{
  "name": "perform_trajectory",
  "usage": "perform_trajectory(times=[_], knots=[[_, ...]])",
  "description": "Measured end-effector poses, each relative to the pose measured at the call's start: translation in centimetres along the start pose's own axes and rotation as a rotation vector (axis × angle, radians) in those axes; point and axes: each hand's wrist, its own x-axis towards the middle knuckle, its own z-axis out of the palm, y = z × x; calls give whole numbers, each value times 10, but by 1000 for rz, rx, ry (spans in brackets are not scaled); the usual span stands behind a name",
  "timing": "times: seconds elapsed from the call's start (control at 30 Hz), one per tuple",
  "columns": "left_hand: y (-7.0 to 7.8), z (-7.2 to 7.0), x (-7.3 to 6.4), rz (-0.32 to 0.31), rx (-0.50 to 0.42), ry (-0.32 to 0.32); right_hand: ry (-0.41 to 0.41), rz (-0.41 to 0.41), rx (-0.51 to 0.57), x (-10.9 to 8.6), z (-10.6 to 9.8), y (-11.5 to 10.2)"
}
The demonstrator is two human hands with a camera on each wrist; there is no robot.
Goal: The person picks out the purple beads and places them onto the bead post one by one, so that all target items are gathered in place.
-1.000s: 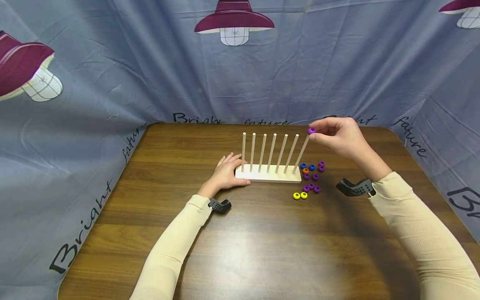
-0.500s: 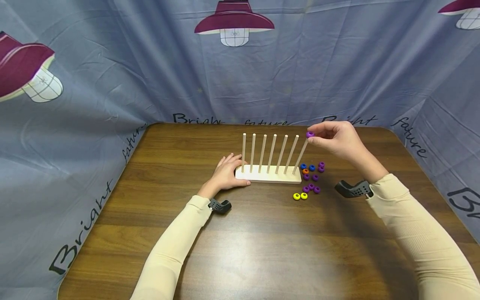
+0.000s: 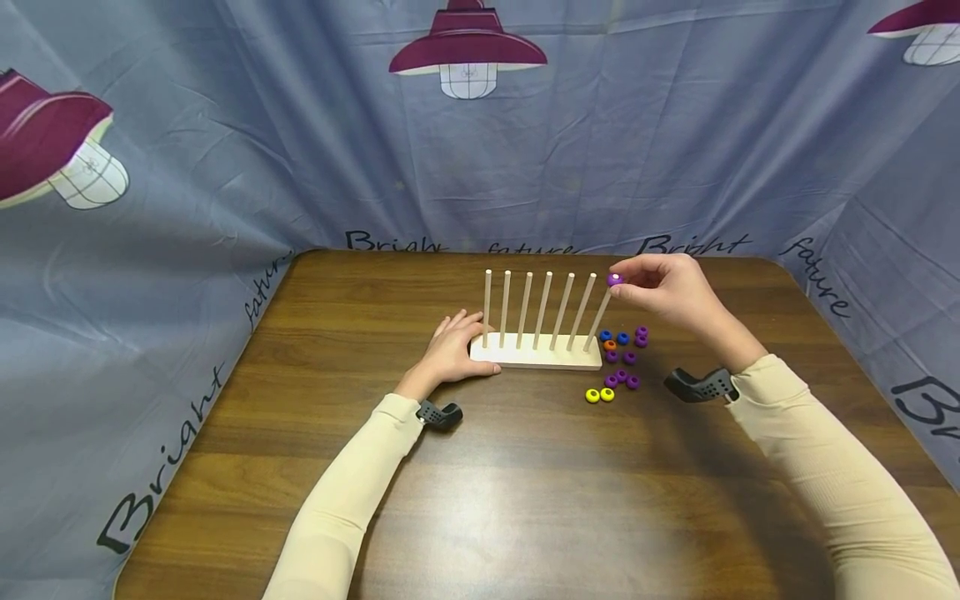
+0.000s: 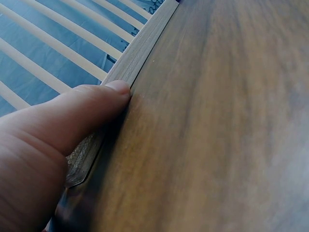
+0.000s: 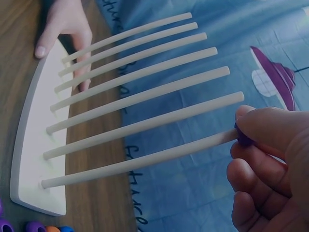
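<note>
A pale wooden peg stand (image 3: 547, 358) with a row of several upright pegs rests on the table. My left hand (image 3: 450, 350) grips its left end, thumb along the front side and fingers behind; the left wrist view shows the thumb (image 4: 91, 111) against the base's edge. At the rightmost peg (image 5: 145, 162), my right hand (image 3: 671, 287) pinches a purple bead (image 3: 615, 280) between thumb and fingers. The peg's pale tip shows in the bead's hole, so the bead sits around the top of that peg. The other pegs carry no beads.
Loose beads lie right of the stand: several purple ones (image 3: 629, 358), blue beads (image 3: 622, 338), an orange bead (image 3: 611, 345) and two yellow beads (image 3: 607, 395). A patterned blue curtain (image 3: 300, 125) hangs behind the brown wooden table (image 3: 525, 483).
My right hand has moved down and slightly left with the purple bead, from above the rightmost peg's tip to around it. The left hand and the stand have stayed put.
</note>
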Motion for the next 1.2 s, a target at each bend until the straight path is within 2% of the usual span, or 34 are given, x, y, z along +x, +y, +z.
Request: perform_trajectory(times=[0.3,0.63,1.2], knots=[[0,0,-1,6,-3,2,-5,-14,9,-2,1,0],[0,0,0,19,2,16,1,8,-27,-2,-1,-2],[-1,1,1,7,2,12,2,43,-20,-3,-3,0]])
